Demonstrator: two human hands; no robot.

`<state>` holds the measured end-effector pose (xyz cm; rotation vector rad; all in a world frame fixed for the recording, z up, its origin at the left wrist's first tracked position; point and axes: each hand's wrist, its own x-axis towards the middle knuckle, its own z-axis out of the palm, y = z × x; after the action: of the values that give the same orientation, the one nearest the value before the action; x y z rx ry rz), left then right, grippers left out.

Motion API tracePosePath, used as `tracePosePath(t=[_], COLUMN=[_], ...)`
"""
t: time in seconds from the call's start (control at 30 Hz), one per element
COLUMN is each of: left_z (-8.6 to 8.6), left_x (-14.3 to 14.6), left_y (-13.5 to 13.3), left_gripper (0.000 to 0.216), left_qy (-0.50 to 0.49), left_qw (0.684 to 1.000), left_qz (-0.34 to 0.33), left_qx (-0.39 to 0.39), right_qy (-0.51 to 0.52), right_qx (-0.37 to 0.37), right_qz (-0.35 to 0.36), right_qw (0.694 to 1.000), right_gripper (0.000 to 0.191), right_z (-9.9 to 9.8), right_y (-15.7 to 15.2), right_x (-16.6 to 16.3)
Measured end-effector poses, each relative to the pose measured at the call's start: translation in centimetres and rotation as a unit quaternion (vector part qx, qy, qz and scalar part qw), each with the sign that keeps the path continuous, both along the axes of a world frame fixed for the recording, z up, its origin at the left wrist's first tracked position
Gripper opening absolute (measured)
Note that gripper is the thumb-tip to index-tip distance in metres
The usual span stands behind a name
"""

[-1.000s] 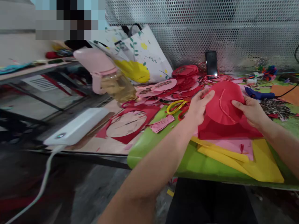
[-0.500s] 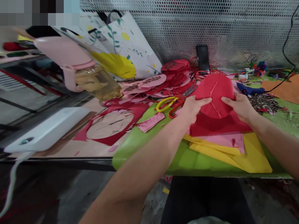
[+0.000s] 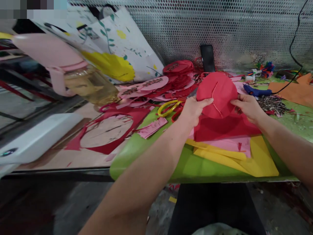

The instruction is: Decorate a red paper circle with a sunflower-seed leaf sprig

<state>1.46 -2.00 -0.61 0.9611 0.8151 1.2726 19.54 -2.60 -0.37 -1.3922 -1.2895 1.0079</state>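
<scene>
Between both hands is a red paper oval point(image 3: 222, 89) with a thin red cord point(image 3: 214, 94) running down its face. My left hand point(image 3: 195, 109) grips the left edge, its thumb lying on the paper beside the cord. On the opposite edge, my right hand point(image 3: 246, 106) pinches the oval between thumb and fingers. Beneath it lie folded red sheets point(image 3: 225, 129), a pink sheet point(image 3: 227, 145) and yellow sheets point(image 3: 262, 160) on the green table cover point(image 3: 146, 156). Yellow-handled scissors point(image 3: 168, 108) rest left of my left hand.
Decorated red and pink ovals point(image 3: 156, 83) pile up behind the scissors. A pink-lidded bottle point(image 3: 90, 83) and a white device point(image 3: 41, 137) stand left. A blue glue gun point(image 3: 256, 91), its cord, and small dark sticks point(image 3: 272, 106) lie right. A phone point(image 3: 207, 58) leans on the mesh wall.
The right thumb has slid off the oval's face to its edge, and the fingers there have curled in. The whole view has shifted slightly.
</scene>
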Motion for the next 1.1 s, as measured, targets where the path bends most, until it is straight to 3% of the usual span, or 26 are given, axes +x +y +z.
tracePosePath(t=[0.27, 0.6, 0.7, 0.83, 0.93, 1.1], left_z=[0.1, 0.3, 0.3, 0.3, 0.3, 0.5], left_x=[-0.6, -0.8, -0.5, -0.2, -0.2, -0.5], left_y=[0.5, 0.6, 0.3, 0.0, 0.0, 0.5], left_gripper=[0.034, 0.035, 0.035, 0.036, 0.038, 0.036], left_qy=[0.005, 0.010, 0.021, 0.033, 0.027, -0.003], left_qw=[1.000, 1.000, 1.000, 0.999, 1.000, 0.998], left_qz=[0.027, 0.028, 0.016, -0.001, 0.003, 0.046], left_qx=[0.002, 0.005, 0.011, 0.009, 0.008, 0.030], right_qy=[-0.002, 0.062, 0.071, 0.016, -0.026, -0.120], right_qx=[-0.019, 0.051, 0.073, 0.063, 0.021, -0.039], right_qz=[-0.035, -0.105, -0.074, 0.032, 0.100, 0.112], right_qw=[0.999, 0.991, 0.992, 0.997, 0.994, 0.986], right_gripper=[0.011, 0.014, 0.020, 0.034, 0.027, 0.023], right_z=[0.5, 1.2, 0.9, 0.3, 0.2, 0.2], right_y=[0.3, 0.8, 0.6, 0.2, -0.1, 0.1], right_x=[0.4, 1.4, 1.0, 0.3, 0.2, 0.7])
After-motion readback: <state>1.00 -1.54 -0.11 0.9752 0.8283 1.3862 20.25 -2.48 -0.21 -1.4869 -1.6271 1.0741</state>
